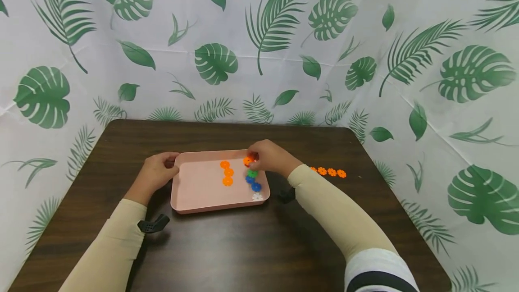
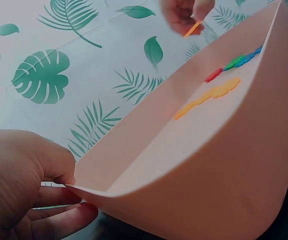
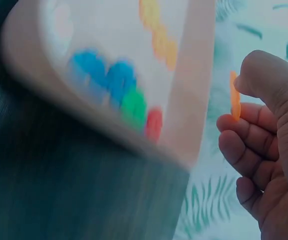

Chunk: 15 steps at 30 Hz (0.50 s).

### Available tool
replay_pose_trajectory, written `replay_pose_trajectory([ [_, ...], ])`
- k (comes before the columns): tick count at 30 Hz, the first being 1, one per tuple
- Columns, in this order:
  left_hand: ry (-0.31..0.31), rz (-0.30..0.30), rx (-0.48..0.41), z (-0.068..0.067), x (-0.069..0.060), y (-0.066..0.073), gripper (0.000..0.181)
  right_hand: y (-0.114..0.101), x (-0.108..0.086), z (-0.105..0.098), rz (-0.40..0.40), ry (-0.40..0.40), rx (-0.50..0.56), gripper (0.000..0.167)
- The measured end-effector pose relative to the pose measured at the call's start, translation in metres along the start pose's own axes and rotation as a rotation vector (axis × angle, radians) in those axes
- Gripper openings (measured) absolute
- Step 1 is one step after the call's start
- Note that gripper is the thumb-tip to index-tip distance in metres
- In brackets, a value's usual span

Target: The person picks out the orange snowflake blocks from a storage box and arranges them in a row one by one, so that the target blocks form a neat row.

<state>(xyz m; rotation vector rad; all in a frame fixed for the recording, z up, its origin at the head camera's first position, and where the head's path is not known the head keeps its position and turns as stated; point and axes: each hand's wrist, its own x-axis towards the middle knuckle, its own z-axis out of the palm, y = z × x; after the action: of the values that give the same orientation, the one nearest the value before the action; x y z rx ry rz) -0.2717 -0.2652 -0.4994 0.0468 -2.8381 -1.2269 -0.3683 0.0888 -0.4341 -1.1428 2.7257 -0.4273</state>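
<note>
Pink tray appears to rest on the dark table, its far left corner gripped by the left hand, thumb and fingers clamped on the rim. One thin orange disc is held by the right hand at the tray's far right corner, pinched between thumb and fingertips, the other fingers loosely bent; in both wrist views it is seen apart from the pieces in the tray. Along the tray's right side a line is formed, near to far, by a white piece, two blue pieces, a green piece and a red piece, all blurred in the right wrist view. Left of that line, a short orange row is laid. Right of the tray, more orange pieces are lined up on the table, partly hidden by the right sleeve. For steady work, the rim is best held firmly but not raised, so that loose pieces are not slid; a light pinch near the disc's edge is advised, and the line should not be brushed by the fingertips
</note>
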Motion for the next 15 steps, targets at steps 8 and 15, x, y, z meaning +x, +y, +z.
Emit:
replay_pose_trajectory([
  [8,-0.008,-0.004,0.008,-0.006,-0.002,0.005,0.054,0.04,-0.046,-0.02,0.162,0.06,0.038,0.025],
  [15,-0.015,-0.004,0.007,-0.003,-0.003,0.006,0.053,0.086,-0.092,-0.007,0.236,0.065,0.047,0.02],
])
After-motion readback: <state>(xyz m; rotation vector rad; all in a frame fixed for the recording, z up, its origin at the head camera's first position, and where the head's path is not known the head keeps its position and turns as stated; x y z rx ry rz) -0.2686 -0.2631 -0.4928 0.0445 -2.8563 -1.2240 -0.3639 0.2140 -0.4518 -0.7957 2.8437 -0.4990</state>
